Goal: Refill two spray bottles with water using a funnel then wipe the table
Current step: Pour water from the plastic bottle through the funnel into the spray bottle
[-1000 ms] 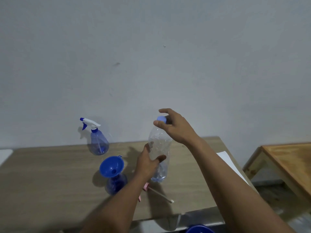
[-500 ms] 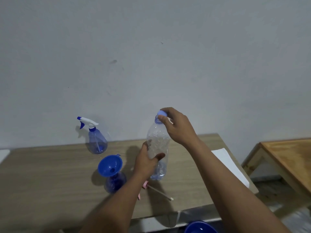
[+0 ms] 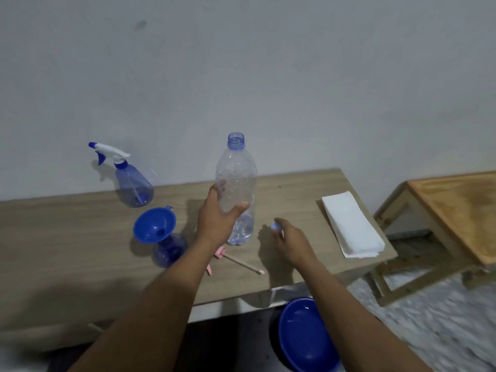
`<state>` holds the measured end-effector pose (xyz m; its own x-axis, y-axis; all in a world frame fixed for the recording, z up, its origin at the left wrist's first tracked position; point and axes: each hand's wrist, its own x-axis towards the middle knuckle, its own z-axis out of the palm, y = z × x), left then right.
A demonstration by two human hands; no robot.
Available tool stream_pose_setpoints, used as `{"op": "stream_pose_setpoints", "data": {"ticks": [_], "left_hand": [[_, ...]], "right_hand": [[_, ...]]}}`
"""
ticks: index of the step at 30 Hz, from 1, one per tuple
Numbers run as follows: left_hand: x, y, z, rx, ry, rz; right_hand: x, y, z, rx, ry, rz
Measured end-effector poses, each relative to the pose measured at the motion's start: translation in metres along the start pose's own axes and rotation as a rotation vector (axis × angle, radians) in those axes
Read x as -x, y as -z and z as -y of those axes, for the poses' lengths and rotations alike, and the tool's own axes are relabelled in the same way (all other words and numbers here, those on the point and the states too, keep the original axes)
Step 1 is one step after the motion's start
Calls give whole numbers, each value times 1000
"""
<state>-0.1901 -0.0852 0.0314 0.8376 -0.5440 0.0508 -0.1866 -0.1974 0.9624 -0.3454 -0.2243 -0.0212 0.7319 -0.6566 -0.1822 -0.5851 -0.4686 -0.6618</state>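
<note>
My left hand (image 3: pixel 218 220) grips a clear plastic water bottle (image 3: pixel 237 181) that stands upright on the wooden table (image 3: pixel 67 237), its neck uncapped and a little water at its bottom. My right hand (image 3: pixel 288 238) holds the pale blue cap (image 3: pixel 275 226) in its fingertips, low over the table to the bottle's right. A blue funnel (image 3: pixel 154 225) sits tilted in the neck of an open blue spray bottle (image 3: pixel 169 251). A second blue spray bottle (image 3: pixel 132 187) with a white trigger head stands by the wall.
A pink spray head with its dip tube (image 3: pixel 241 263) lies on the table under my left forearm. A stack of white paper towels (image 3: pixel 351 224) lies at the table's right end. A blue basin (image 3: pixel 304 336) sits on the floor. A wooden stool (image 3: pixel 453 213) stands to the right.
My right hand has taken the cap off the bottle's neck and brought it down toward the table at the right. The view has tilted downward.
</note>
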Motion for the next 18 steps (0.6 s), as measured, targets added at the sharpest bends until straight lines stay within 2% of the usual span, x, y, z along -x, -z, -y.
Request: {"op": "stream_pose_setpoints", "data": {"ticks": [2,6,9,14,18], "left_hand": [[1,0,1,-2,-7,-6],[2,-1,1,-21,-17,-20],[2,-2,2,-48,-37,-39],[6,-6,0,-61,-29,-77],[13,-7,-5,-97,-1,-93]], "right_hand": [[7,-17,-14,51,-13,57],[9,-36,-27,268,176,18],[6,-41,-29,437,203,65],[6,-30,-23,209,150,111],[-3,2,9,-60,189,-73]]}}
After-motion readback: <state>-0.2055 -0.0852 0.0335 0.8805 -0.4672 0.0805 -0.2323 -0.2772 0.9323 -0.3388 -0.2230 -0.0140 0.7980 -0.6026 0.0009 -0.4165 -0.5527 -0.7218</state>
